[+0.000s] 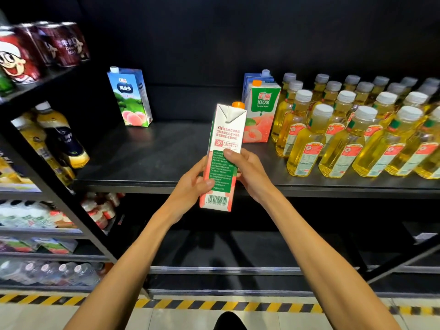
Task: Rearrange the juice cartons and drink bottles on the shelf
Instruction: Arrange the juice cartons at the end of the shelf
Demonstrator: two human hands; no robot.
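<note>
Both hands are together on one carton. The left hand (192, 181) grips its left edge with the thumb laid across the printed panel, and the right hand (248, 173) wraps the right edge, thumb pressed higher up on the same panel. The held carton (226, 141) is nearly upright with a slight lean. Its orange cap (238, 105) is on top, the text side faces the camera and the barcode sits low. It's off the shelf, carried in front of the shelf's front lip, with its base hanging below that lip.

Just beyond the right hand, a peach juice carton (261, 115) stands on the black shelf (147, 160), and a blue-topped carton (250, 79) is tucked right behind it. Out to the right of the right hand are rows of yellow drink bottles (357, 141) with white caps, packed close together. Well beyond the left hand and off to its left, a lone blue carton (131, 98) with a peach picture stands towards the back of the shelf.

Further left on the side rack are dark-labelled bottles (63, 136), with dark red cans (60, 44) and a cartoon-face can (16, 58) on the level above. Below the arms, striped hazard tape (238, 305) runs along the floor.
</note>
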